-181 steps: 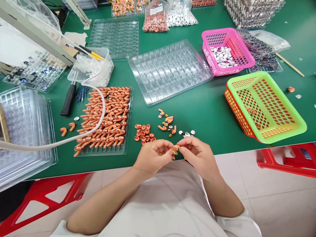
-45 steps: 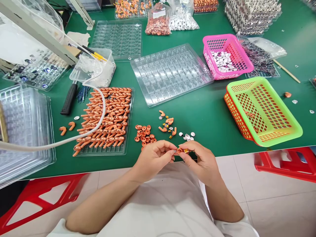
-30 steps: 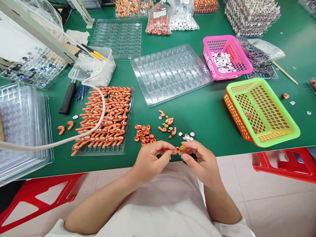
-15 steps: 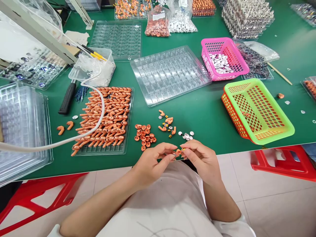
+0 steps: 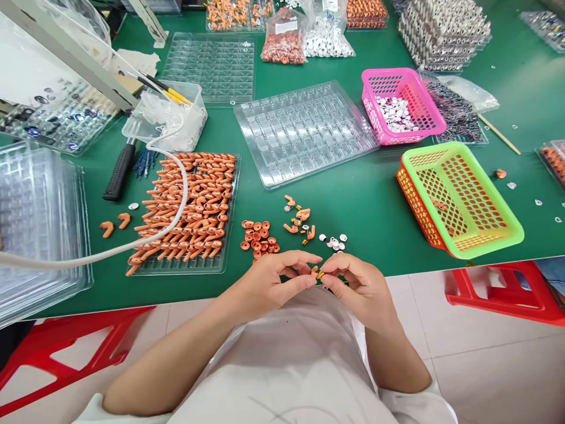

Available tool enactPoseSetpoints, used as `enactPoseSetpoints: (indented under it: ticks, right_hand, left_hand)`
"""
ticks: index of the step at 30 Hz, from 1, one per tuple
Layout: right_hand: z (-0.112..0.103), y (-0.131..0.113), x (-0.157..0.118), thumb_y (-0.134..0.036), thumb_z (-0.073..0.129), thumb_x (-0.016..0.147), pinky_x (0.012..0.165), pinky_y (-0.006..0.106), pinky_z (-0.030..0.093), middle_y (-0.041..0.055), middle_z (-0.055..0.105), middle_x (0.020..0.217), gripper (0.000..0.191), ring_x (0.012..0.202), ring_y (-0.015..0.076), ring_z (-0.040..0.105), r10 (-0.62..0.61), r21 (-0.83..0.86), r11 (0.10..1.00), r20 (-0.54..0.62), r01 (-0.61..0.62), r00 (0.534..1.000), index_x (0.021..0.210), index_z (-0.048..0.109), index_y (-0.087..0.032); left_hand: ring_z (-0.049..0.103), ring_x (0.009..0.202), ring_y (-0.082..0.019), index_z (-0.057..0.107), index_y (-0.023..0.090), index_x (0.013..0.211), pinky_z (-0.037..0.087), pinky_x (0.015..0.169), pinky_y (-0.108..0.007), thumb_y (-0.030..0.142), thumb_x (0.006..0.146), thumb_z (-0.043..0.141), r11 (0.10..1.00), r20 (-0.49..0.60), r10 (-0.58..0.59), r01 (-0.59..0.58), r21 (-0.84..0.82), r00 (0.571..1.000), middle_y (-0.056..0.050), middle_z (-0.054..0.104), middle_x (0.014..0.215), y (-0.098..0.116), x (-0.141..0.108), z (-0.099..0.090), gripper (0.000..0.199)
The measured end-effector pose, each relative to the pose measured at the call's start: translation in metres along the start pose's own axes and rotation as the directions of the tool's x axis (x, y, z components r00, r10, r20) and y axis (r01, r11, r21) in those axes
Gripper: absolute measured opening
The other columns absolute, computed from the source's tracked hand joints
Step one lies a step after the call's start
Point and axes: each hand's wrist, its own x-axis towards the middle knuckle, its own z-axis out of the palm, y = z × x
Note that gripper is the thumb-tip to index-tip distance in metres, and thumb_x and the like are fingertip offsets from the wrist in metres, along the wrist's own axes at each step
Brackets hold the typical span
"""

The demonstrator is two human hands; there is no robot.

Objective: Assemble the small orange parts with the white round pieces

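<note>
Left hand (image 5: 270,287): thumb and fingers curled narrow around a small orange part (image 5: 315,271); which fingertip bears the grip cannot be told.
Right hand (image 5: 362,287): thumb and forefinger in a fine pinch on a yellow piece (image 5: 321,275).
Orange part: at the left fingertips, directly facing the right; how the two pieces are joined, if at all, is too small to tell.
Step in hand: judged to be close fingertip handling of the yellow piece against the orange part.
Left grip: steady the orange part by its outer sides, leaving the face toward the right hand unobstructed.
Right grip: take the yellow piece by its edges; it looks thin, so light pressure is advised and sharp bending should be avoided.
Support: rest both wrists or little fingers to limit tremor.
Drop risk: both hands work at the near edge of the green table (image 5: 353,203); working slightly farther in would let a slipped piece land on its surface.
White discs (image 5: 343,238): just beyond the right fingertips; avoid brushing them.
Orange cups (image 5: 263,233): just beyond the left knuckles; likewise.
Loose orange parts (image 5: 304,214): ahead, between both hands.
</note>
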Motion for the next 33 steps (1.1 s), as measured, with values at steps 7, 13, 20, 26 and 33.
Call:
enactPoseSetpoints:
  ticks: [7,13,20,26,33]
  right_hand:
    - [0.0,0.0,0.0,-0.017,0.062,0.09,0.069,0.027,0.056,0.0026,0.071,0.087,0.009,0.078,0.0145,0.066,-0.09,-0.124,0.988,-0.008,0.088,0.996,0.097,0.064,-0.023]
    - [0.004,0.002,-0.003,-0.008,0.057,0.091,0.072,0.029,0.054,0.0034,0.068,0.091,0.018,0.085,0.0159,0.065,-0.218,-0.269,0.947,-0.131,0.177,0.967,0.098,0.062,-0.024]
    - [0.01,0.007,-0.007,-0.008,0.056,0.092,0.073,0.029,0.053,0.0036,0.068,0.097,0.019,0.088,0.0164,0.065,-0.235,-0.302,0.938,-0.185,0.173,0.954,0.102,0.061,-0.024]
    - [0.01,0.007,-0.009,-0.016,0.058,0.093,0.06,0.025,0.05,-0.0009,0.067,0.084,0.01,0.065,0.0117,0.06,-0.037,-0.147,0.989,-0.146,0.015,0.989,0.098,0.061,-0.024]
    - [0.005,0.002,-0.009,-0.016,0.06,0.092,0.054,0.022,0.046,0.0,0.062,0.085,0.009,0.067,0.0105,0.057,-0.013,-0.096,0.995,-0.141,-0.001,0.99,0.095,0.064,-0.024]
  left_hand:
    - [0.07,0.082,-0.015,0.074,0.019,0.102,0.055,0.076,-0.023,0.02,0.085,0.064,0.999,0.007,-0.036,0.036,-0.012,0.999,-0.003,0.076,0.094,0.006,0.007,0.005,0.02]
    - [0.073,0.084,-0.018,0.074,0.015,0.095,0.057,0.081,-0.028,0.024,0.082,0.067,0.99,-0.147,-0.083,0.065,-0.123,0.986,-0.006,0.077,0.093,0.001,0.008,0.014,0.017]
    - [0.073,0.089,-0.02,0.076,0.017,0.088,0.059,0.084,-0.029,0.025,0.077,0.076,0.947,-0.251,-0.107,0.022,-0.319,0.962,-0.006,0.078,0.093,-0.005,0.008,0.022,0.015]
    - [0.073,0.088,-0.018,0.077,0.019,0.084,0.059,0.085,-0.027,0.02,0.075,0.078,0.9,-0.282,-0.106,-0.029,-0.435,0.954,-0.002,0.079,0.09,-0.009,0.01,0.026,0.01]
    - [0.073,0.086,-0.013,0.077,0.019,0.086,0.059,0.08,-0.02,0.017,0.075,0.079,0.787,-0.163,-0.1,-0.022,-0.616,0.982,-0.002,0.079,0.089,-0.011,0.014,0.026,0.011]
